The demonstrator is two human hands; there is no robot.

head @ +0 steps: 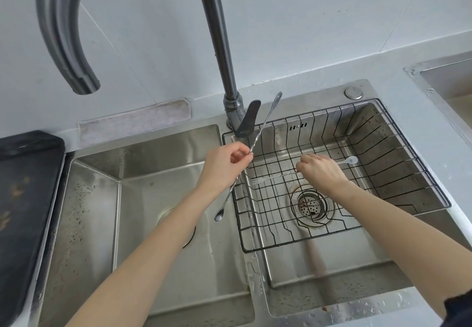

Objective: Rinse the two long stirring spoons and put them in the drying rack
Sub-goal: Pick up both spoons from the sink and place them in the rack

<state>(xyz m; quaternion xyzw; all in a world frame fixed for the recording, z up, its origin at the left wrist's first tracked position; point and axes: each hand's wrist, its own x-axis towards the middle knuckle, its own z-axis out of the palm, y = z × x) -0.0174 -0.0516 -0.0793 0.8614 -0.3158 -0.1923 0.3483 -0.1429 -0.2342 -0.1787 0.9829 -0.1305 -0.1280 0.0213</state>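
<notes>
My left hand pinches one long twisted stirring spoon near its middle. That spoon is tilted, fork end up by the tap lever, bowl end down over the divider between the basins. My right hand holds the second stirring spoon, which lies flat across the black wire drying rack in the right basin. Its fork end points left and its bowl sticks out to the right of my fingers.
A tall curved tap rises behind the divider, its spout over the left basin; no water runs. The right basin's drain sits under the rack. A dark board lies at left, a cloth strip behind.
</notes>
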